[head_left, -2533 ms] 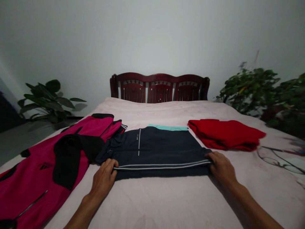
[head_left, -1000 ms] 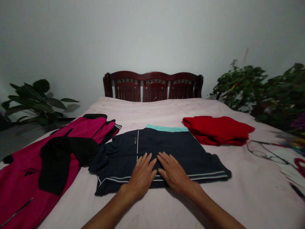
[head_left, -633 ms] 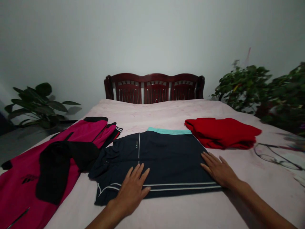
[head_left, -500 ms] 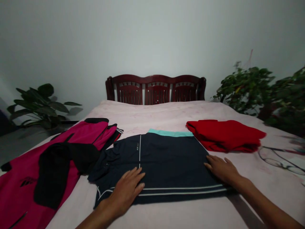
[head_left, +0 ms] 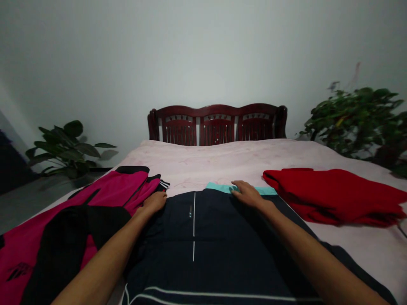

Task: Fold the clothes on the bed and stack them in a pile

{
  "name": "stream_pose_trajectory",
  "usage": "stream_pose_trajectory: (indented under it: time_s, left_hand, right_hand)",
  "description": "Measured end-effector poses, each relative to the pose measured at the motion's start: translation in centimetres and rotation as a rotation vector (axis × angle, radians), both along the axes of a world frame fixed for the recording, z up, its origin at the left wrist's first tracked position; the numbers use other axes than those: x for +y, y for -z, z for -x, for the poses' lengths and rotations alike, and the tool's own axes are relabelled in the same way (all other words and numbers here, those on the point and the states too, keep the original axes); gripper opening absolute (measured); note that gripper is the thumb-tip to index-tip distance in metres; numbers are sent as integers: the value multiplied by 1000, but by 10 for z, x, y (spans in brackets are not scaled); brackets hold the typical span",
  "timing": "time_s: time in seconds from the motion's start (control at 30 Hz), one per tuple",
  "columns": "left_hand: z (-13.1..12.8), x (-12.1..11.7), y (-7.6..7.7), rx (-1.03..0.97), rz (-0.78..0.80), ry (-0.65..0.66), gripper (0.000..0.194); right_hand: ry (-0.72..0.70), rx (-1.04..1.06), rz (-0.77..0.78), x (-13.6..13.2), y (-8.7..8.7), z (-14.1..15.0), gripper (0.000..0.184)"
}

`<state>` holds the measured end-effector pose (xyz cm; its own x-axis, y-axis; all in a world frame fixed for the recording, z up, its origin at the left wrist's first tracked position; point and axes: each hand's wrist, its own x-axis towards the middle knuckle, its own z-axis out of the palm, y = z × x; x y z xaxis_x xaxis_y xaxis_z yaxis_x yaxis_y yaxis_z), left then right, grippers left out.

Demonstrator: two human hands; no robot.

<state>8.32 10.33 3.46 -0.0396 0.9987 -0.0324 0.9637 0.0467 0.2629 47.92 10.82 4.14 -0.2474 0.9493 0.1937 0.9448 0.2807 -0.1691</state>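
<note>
A navy sports top (head_left: 219, 237) with white piping and a small logo lies folded and spread on the bed before me. A turquoise strip (head_left: 219, 186) shows along its far edge. At the top's far left corner, my left hand (head_left: 155, 201) is closed on the fabric with its fingers bent; part of them is hidden. My right hand (head_left: 247, 193) is over the far edge by the turquoise strip, fingers stretched out and apart. To the left lies a magenta and black jacket (head_left: 111, 186), partly behind my left forearm.
Folded red cloth (head_left: 333, 195) sits on the right of the pink bedsheet (head_left: 197, 163). A dark wooden headboard (head_left: 218, 125) stands against the wall. Leafy plants flank the bed, one at the left (head_left: 68, 146), another at the right (head_left: 356, 118).
Both hands have moved away from me, from the top's near part and right side to its far edge. The view has shifted, and the glasses at the right are almost out of frame.
</note>
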Motion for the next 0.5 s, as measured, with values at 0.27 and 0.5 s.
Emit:
stream_pose_trajectory:
  time_s: [0.27, 0.5]
  left_hand:
    - [18, 20, 8, -240, 21, -60, 14]
    - [30, 50, -76, -842, -504, -341, 20]
  right_hand:
    - [-186, -6, -143, -2, 28, 58, 56]
    - [-363, -10, -184, -34, 60, 68, 52]
